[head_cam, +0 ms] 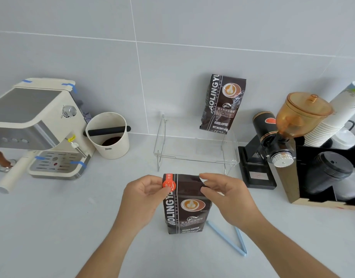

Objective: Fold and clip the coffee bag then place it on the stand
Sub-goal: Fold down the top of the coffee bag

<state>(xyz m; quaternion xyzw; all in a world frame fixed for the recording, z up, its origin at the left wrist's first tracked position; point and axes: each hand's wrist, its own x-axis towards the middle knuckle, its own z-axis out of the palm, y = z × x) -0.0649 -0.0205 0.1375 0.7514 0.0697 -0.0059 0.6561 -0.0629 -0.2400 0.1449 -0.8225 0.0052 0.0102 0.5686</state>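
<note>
A dark brown coffee bag (185,209) with a latte picture and an orange sticker stands upright on the counter in front of me. My left hand (144,195) pinches its top left corner at the sticker. My right hand (222,192) pinches the top right edge. A light blue bag clip (230,240) lies open in a V on the counter just right of the bag, under my right forearm. The clear acrylic stand (196,155) sits behind the bag, with a second coffee bag (222,103) upright on its back right corner against the wall.
A cream espresso machine (38,125) and a white knock box (108,137) stand at the left. A black grinder with an amber hopper (279,135) and a box of paper cups and black lids (331,169) stand at the right. The tiled wall is close behind.
</note>
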